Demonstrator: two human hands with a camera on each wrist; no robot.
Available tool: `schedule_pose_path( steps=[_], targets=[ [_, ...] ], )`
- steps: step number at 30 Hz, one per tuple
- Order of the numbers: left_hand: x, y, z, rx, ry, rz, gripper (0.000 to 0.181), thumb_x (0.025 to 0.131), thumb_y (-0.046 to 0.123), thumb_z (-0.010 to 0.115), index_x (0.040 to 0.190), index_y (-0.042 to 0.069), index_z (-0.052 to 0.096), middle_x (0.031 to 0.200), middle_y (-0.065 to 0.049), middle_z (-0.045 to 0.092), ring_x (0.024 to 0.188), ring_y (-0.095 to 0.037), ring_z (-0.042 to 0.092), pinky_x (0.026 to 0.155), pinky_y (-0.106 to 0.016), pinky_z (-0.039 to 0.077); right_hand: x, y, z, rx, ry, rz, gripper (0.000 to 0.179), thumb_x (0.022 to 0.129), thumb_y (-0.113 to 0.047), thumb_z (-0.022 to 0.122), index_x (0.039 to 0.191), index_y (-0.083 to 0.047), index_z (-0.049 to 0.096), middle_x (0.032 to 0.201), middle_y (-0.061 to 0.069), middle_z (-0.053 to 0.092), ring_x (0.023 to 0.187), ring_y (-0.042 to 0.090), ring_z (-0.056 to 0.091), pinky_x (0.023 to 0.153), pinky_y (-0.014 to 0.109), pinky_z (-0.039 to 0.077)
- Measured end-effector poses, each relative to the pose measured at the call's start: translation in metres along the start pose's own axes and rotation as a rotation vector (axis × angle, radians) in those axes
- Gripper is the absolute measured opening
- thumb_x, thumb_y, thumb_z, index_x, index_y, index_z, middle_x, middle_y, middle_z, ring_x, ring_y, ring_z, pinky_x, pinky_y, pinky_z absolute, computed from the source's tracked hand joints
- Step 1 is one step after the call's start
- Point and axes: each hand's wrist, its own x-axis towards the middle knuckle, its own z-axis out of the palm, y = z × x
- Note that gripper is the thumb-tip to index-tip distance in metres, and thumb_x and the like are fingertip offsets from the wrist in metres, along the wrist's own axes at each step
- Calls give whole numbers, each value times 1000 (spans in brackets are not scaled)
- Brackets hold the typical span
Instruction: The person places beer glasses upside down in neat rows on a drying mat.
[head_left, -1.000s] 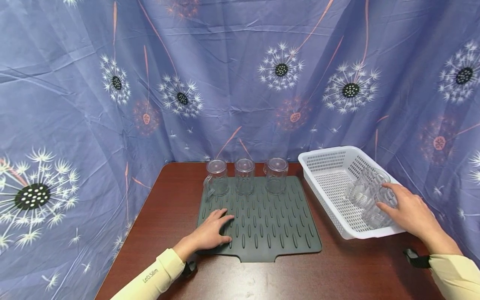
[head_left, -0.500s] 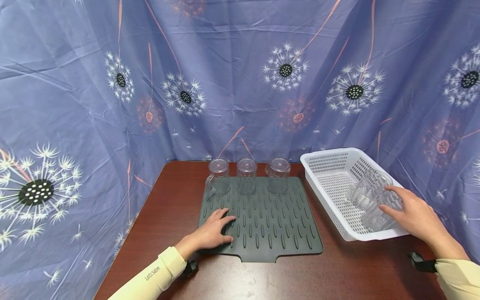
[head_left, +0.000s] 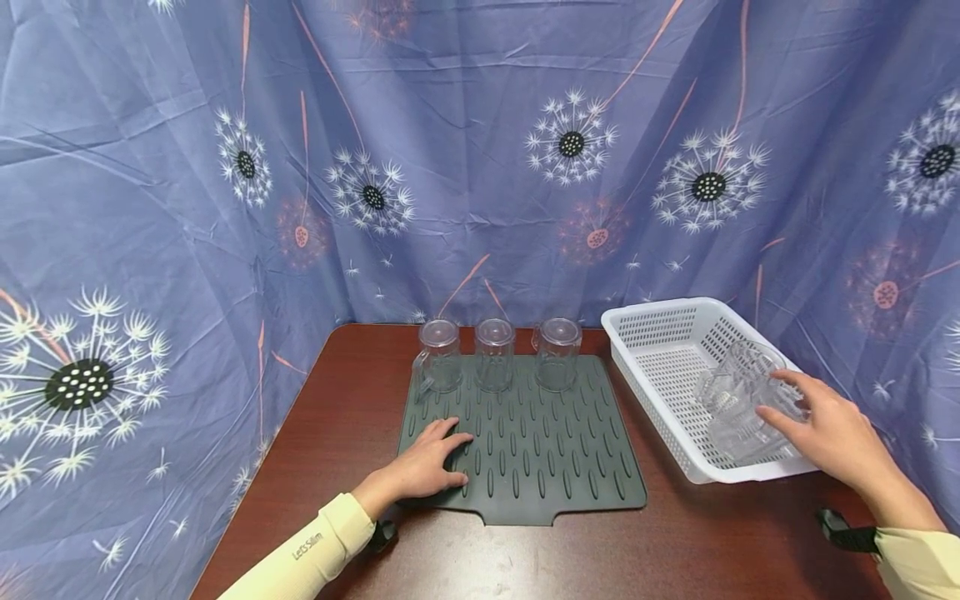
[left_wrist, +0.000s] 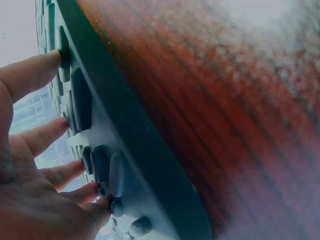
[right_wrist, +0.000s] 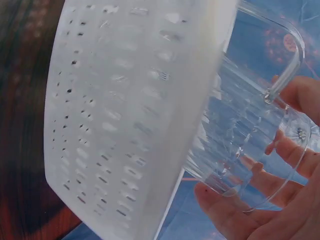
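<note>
My left hand [head_left: 422, 468] rests on the left front of the dark green ridged drying mat [head_left: 551, 500], fingers spread. In the left wrist view its fingertips [left_wrist: 59, 122] touch the ridges. At the right, my right hand [head_left: 834, 433] holds a clear glass mug [right_wrist: 235, 130] by its base end, thumb on one side and fingers on the other. This mug lies tilted over the near right part of the white basket [head_left: 651, 410]. A second glass mug [head_left: 746, 360] lies in the basket just behind it.
Along the mat's back edge stand three upside-down glass mugs: a left one [head_left: 440, 358], a middle one [head_left: 494, 357] and a right one [head_left: 558, 357]. A blue dandelion-print curtain [head_left: 465, 167] hangs behind the brown table [head_left: 330, 400].
The held mug has shifted and turned slightly left in the basket, with my right hand at its base. The left hand stays in place on the mat.
</note>
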Motion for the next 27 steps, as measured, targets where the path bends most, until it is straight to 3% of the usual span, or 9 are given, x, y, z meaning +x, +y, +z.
schedule_pose_path(
  steps=[3, 6, 8, 11, 15, 20, 22, 24, 27],
  targets=[
    [-1, 0, 0, 2, -2, -1, 64, 90, 33, 75, 146, 12, 53, 161, -21, 29, 150, -47, 21, 114, -64, 28, -1, -6, -3, 10, 32, 5, 62, 88, -34, 78, 138, -7, 54, 124, 33, 58, 92, 46, 64, 67, 64, 42],
    [-1, 1, 0, 3, 1, -2, 63, 90, 32, 75, 146, 12, 53, 161, -20, 30, 150, -46, 22, 114, -64, 29, -1, -11, -6, 28, 62, 10, 63, 86, -33, 79, 138, -7, 55, 124, 32, 61, 84, 10, 64, 66, 58, 43],
    [-1, 1, 0, 3, 3, -2, 63, 90, 32, 76, 145, 12, 54, 161, -20, 30, 150, -46, 22, 114, -64, 29, -1, -13, -7, 41, 82, 15, 64, 85, -33, 81, 139, -8, 56, 124, 31, 62, 81, -15, 50, 65, 51, 43],
    [-1, 1, 0, 2, 0, -4, 63, 90, 33, 76, 146, 13, 54, 161, -20, 30, 150, -46, 22, 114, -63, 30, -1, -17, -10, 73, 99, 24, 65, 85, -32, 81, 141, -11, 55, 128, 29, 62, 83, -33, 31, 65, 33, 43],
    [-1, 0, -1, 0, -9, -5, 63, 91, 33, 75, 147, 13, 53, 162, -20, 29, 150, -46, 21, 114, -63, 29, -1, -25, -13, 125, 121, 58, 66, 86, -31, 81, 143, -15, 54, 135, 24, 59, 84, -34, 36, 61, 12, 38],
    [-1, 0, -2, 9, -22, -6, 64, 91, 33, 74, 147, 13, 52, 162, -20, 29, 151, -46, 21, 114, -64, 30, -1, -37, -15, 196, 160, 128, 65, 87, -31, 80, 144, -15, 53, 132, 27, 59, 82, -33, 41, 60, 6, 39],
    [-1, 1, -3, 8, -24, -6, 64, 91, 33, 74, 147, 13, 52, 162, -20, 28, 151, -46, 21, 114, -64, 30, -1, -41, -16, 228, 175, 157, 65, 88, -31, 79, 146, -18, 53, 138, 14, 62, 83, -33, 42, 60, 6, 39],
    [-1, 2, -3, 2, -26, -9, 64, 91, 33, 74, 147, 13, 52, 162, -19, 28, 151, -46, 20, 114, -64, 29, -1, -44, -15, 275, 187, 179, 63, 89, -31, 79, 146, -23, 53, 139, -9, 61, 84, -33, 44, 61, 5, 39],
    [-1, 2, -3, -6, -25, -10, 63, 92, 33, 73, 148, 13, 52, 163, -19, 28, 151, -45, 19, 114, -64, 29, -2, -50, -14, 380, 192, 200, 60, 90, -27, 77, 145, -31, 53, 129, -36, 52, 87, -31, 49, 62, 4, 40]
  ],
)
